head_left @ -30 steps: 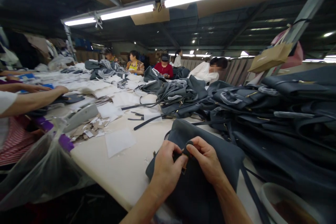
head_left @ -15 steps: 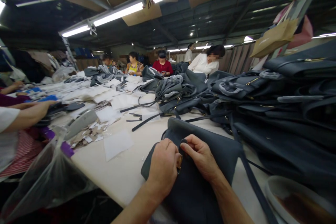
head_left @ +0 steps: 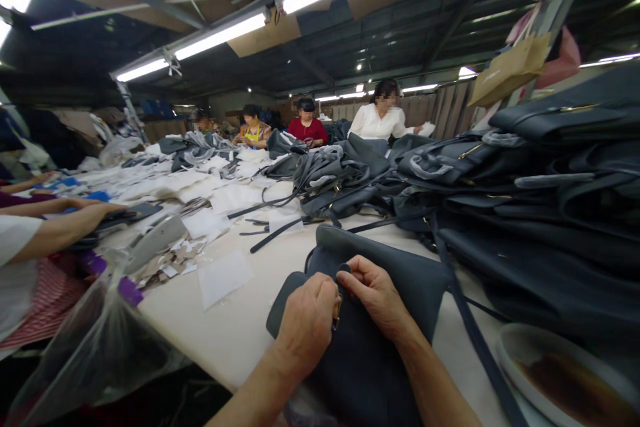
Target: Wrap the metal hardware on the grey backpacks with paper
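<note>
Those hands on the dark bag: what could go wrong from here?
The small metal fitting on the dark handbag, between the left hand and right hand, might slip and drop. The long strap runs close to the white bowl of brown residue, so it could get stained. The pile of dark bags might slide onto the bench.

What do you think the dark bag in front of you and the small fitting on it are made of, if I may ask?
The bag looks like leather or imitation leather: dark grey, with a smooth matte surface and soft folds, though the look can't settle which. The fitting looks like metal, brass-coloured with a slight shine, but it is small and partly hidden.
</note>
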{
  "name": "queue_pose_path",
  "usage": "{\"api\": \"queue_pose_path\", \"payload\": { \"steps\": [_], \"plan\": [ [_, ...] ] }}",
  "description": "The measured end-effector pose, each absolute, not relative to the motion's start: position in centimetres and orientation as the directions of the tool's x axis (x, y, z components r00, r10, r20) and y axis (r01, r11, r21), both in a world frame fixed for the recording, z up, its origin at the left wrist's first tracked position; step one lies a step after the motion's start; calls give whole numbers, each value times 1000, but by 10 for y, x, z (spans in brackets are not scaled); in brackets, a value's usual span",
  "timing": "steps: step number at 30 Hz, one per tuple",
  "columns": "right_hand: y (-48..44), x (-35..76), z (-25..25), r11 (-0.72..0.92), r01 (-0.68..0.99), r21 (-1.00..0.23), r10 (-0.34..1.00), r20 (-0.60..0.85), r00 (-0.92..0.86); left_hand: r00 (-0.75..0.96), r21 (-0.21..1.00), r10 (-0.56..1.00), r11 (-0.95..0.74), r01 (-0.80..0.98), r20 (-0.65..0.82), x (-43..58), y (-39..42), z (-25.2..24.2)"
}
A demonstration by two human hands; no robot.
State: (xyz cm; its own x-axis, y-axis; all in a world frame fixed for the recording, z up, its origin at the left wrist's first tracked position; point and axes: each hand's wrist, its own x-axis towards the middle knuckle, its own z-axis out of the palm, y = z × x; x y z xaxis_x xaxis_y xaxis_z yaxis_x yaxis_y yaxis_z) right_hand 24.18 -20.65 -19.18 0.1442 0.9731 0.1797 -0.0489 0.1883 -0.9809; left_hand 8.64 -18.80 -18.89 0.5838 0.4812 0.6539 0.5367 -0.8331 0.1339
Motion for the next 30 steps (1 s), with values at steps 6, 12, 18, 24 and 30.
{"api": "queue_pose_path", "payload": {
  "steps": [6, 12, 18, 24, 30],
  "plan": [
    [-205, 242, -196, 200, -50, -979, 972, 191, 140, 444, 610, 829, -554, 567, 341, 90, -198, -165],
    [-205, 243, -198, 223, -45, -974, 964, 213, 156, 401, 719, 875, -462, 519, 272, 90, -207, -159],
    [-206, 242, -198, 240, -43, -970, 960, 231, 158, 374, 620, 863, -504, 601, 339, 94, -207, -169],
    [-206, 247, -198, 249, -75, -965, 954, 232, 188, 414, 499, 782, -619, 607, 467, 109, -214, -171],
    [-209, 253, -200, 222, -73, -972, 958, 203, 202, 557, 433, 642, -767, 474, 527, 107, -234, -199]
  ]
}}
